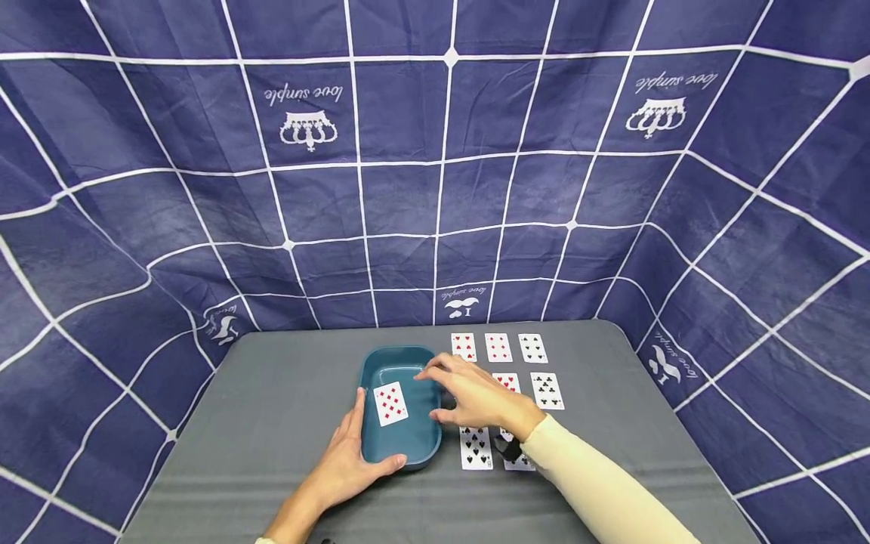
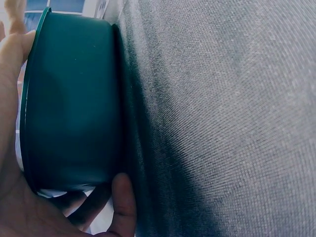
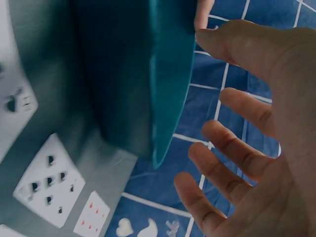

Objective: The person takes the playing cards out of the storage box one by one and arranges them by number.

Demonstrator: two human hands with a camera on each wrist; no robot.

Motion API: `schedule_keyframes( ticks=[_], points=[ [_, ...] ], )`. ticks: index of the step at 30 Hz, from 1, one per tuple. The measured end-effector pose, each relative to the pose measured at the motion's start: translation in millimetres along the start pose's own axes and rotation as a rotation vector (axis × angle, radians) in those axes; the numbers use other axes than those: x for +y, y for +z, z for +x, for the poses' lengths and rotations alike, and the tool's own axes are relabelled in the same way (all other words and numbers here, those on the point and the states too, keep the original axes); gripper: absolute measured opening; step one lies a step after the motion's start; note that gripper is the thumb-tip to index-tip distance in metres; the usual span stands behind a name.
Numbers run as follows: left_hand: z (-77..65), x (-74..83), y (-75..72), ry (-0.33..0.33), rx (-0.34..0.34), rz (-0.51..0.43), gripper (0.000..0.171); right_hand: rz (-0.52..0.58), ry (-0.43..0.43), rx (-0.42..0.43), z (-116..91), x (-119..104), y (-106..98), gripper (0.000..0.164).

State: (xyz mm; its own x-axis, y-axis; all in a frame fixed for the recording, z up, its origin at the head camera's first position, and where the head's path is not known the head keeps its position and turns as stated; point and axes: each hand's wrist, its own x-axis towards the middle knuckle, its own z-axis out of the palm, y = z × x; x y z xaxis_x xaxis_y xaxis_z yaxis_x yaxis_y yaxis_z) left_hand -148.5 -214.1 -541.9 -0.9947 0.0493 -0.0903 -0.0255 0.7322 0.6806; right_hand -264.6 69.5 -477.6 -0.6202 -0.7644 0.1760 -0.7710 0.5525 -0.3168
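A teal plastic bin [image 1: 423,446] stands on the grey tabletop, with one red diamonds playing card [image 1: 390,403] face up inside it. My left hand [image 1: 347,457] holds the bin's near-left corner, fingers along the left wall and thumb at the near rim. In the left wrist view the bin's outer wall [image 2: 74,98] fills the space beside that hand. Over the bin's right side hovers my right hand [image 1: 476,393], fingers loosely bent and apart from the thumb, nothing between them. The right wrist view shows its spread fingers [image 3: 237,148] beside the bin rim.
Face-up playing cards lie in rows right of the bin: a hearts card [image 1: 464,347], a diamonds card [image 1: 498,347] and a black card [image 1: 533,348] at the back; a clubs card [image 1: 547,391] and spades card [image 1: 476,451] nearer. My right arm partly covers others. Blue cloth [image 1: 408,196] hangs behind.
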Motion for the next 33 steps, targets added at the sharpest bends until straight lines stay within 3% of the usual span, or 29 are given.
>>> schedule_keyframes(
  ticks=[17,26,33],
  points=[
    [-1.5,-0.9,-1.0,0.008,-0.013,-0.008,0.151,-0.003,0.059,-0.232,89.0,-18.1,15.1,0.08],
    [0.0,-0.7,-1.0,0.026,-0.009,-0.015,0.15,0.0,0.121,-0.341,110.1,-17.2,33.8,0.086],
    [-0.3,-3.0,0.6,0.026,0.001,-0.008,0.151,-0.079,0.151,-0.408,115.2,-22.4,51.9,0.092]
  ],
)
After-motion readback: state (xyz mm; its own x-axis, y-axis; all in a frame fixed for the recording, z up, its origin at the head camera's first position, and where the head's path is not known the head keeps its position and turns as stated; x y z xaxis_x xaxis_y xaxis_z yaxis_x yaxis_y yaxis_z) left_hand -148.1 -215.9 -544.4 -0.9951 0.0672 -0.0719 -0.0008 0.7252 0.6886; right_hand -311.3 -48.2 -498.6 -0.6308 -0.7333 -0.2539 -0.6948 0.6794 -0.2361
